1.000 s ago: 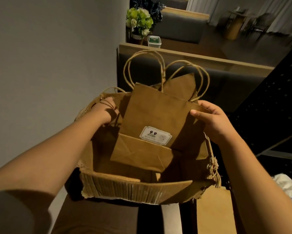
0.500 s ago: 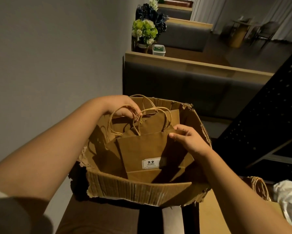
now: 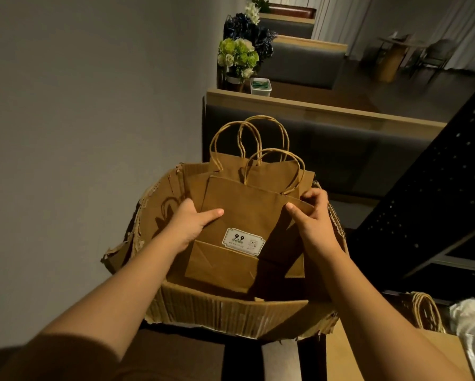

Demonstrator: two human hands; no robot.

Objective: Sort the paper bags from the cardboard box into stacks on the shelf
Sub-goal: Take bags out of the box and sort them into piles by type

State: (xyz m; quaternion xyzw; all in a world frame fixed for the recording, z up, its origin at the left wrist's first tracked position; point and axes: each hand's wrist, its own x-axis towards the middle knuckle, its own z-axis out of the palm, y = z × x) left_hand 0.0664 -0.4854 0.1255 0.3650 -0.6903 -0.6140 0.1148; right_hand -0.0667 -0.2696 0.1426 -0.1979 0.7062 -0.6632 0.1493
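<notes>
While both bare arms reached forward over the torn cardboard box [image 3: 231, 312], the person held a small bunch of brown paper bags [image 3: 244, 215] upright above its open top, their lower ends still down inside the box walls. The left hand [image 3: 192, 224] gripped the bunch at its left edge, thumb laid across the front face and the other fingers hidden behind the paper. The right hand [image 3: 313, 215] pinched the upper right corner, thumb in front and fingers curled over the top edge. On the front bag sat a white label [image 3: 243, 241] printed "9.9", just above the folded bottom flap. Twisted paper handles [image 3: 258, 144] stood up in loops from at least two bags, above the box rim. Past the box ran a grey upholstered bench with a wooden top ledge [image 3: 313, 111], and on a surface behind it stood a bouquet of green and white flowers [image 3: 237, 57] beside a small white tub [image 3: 261, 86]. At the lower right, more paper handles [image 3: 426, 312] lay on a pale wooden surface, near something white and crumpled [image 3: 473, 317].
</notes>
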